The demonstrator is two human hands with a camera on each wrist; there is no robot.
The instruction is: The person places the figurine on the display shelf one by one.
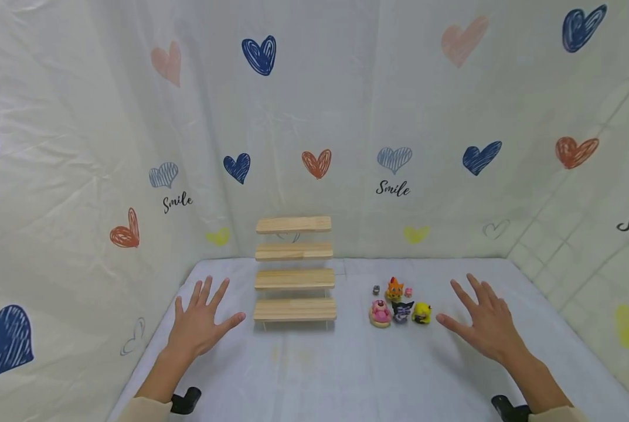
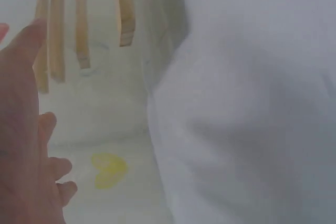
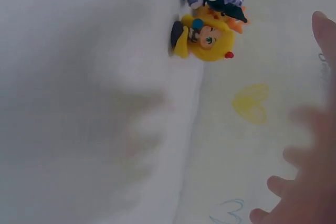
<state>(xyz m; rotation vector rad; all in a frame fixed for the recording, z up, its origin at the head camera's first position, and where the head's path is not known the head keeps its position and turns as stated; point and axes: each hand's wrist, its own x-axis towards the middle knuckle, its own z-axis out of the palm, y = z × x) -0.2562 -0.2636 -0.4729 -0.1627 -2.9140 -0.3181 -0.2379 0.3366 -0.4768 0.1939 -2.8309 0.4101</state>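
My left hand [image 1: 198,325] hovers over the left of the table with fingers spread, holding nothing. Just to its right stands a stepped wooden display rack [image 1: 295,279] with several light planks on clear supports. On the other side, my right hand [image 1: 485,322] is also spread and bare above the table. Left of it is a cluster of small figurines: a pink bear [image 1: 380,314], a black and purple figure [image 1: 401,311], a yellow-haired doll [image 3: 210,40], an orange figure [image 1: 394,289], a tiny grey one [image 1: 376,290] and a tiny pink one [image 1: 408,292].
A white cloth [image 1: 367,375] covers the table. Behind and at both sides hangs a pale curtain [image 1: 346,105] printed with hearts and "Smile" lettering. Each wrist wears a black strap mount, the left mount [image 1: 186,401] and the right mount [image 1: 509,408].
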